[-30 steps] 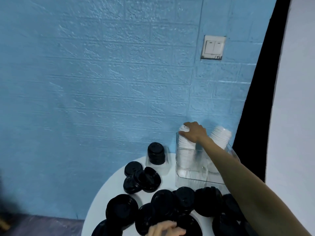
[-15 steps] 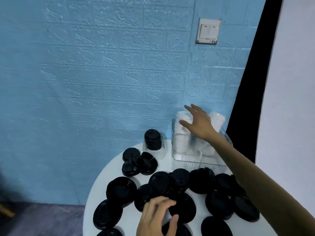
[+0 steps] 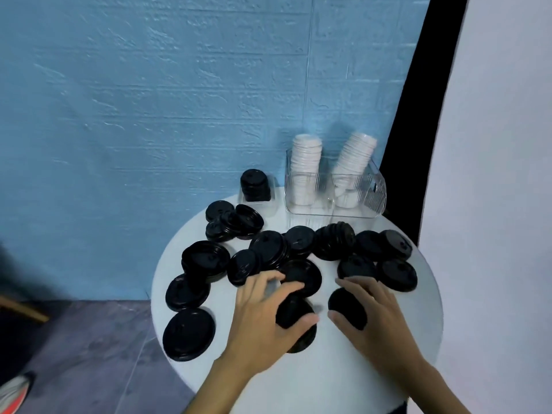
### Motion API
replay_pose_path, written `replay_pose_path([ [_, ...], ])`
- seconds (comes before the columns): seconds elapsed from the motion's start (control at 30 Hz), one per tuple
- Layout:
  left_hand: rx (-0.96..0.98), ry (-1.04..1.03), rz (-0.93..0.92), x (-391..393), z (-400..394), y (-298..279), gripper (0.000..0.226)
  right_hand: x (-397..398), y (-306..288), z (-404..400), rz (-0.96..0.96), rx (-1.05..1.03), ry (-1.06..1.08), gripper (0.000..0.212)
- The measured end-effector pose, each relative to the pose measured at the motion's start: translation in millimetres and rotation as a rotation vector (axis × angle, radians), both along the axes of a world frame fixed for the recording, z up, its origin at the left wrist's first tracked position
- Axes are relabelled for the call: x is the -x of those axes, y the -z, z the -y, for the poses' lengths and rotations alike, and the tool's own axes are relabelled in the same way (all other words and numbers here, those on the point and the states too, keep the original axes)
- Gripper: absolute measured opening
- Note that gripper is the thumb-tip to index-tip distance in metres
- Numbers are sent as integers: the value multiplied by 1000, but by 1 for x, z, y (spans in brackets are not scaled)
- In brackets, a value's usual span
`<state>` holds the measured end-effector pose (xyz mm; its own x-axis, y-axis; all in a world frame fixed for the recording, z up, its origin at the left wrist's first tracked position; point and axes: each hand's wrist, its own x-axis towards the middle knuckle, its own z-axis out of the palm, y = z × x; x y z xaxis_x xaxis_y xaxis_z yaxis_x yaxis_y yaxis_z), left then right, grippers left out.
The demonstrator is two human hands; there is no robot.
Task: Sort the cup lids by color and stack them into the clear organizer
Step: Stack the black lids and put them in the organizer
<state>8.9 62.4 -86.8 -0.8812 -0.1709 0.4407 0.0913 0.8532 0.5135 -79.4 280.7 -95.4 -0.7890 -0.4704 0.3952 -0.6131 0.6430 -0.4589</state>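
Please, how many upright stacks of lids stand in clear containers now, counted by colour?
White lid stacks: 2
Black lid stack: 1
Total: 3

Blue brick-textured wall (image 3: 149, 100), grey floor (image 3: 89, 339), round white table (image 3: 328, 383).

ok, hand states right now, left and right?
Left hand: fingers curled round a black lid.
Right hand: fingers curled round another black lid.
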Motion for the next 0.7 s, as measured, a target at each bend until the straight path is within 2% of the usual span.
replay_pose_path([
  [0.17, 68, 15, 169, -19, -6, 6, 84, -1, 13, 1, 5, -44, 60, 65],
  [0.33, 103, 6, 203, -19, -8, 11, 84, -6, 7, 0, 115, -50, 70, 71],
  [0.4, 11, 16, 212, -19, -6, 10, 82, -8, 3, -1, 138, 11, 68, 71],
  [0.47, -157, 30, 213, -16, -4, 9, 83, -12, -7, -1, 185, 155, 49, 70],
  [0.57, -321, 61, 185, -11, -4, 6, 94, -23, -26, 11, 224, 343, -83, 63],
  [0.7, -356, 117, 200, -9, -5, 6, 102, -37, -30, 35, 279, 296, -241, 58],
])
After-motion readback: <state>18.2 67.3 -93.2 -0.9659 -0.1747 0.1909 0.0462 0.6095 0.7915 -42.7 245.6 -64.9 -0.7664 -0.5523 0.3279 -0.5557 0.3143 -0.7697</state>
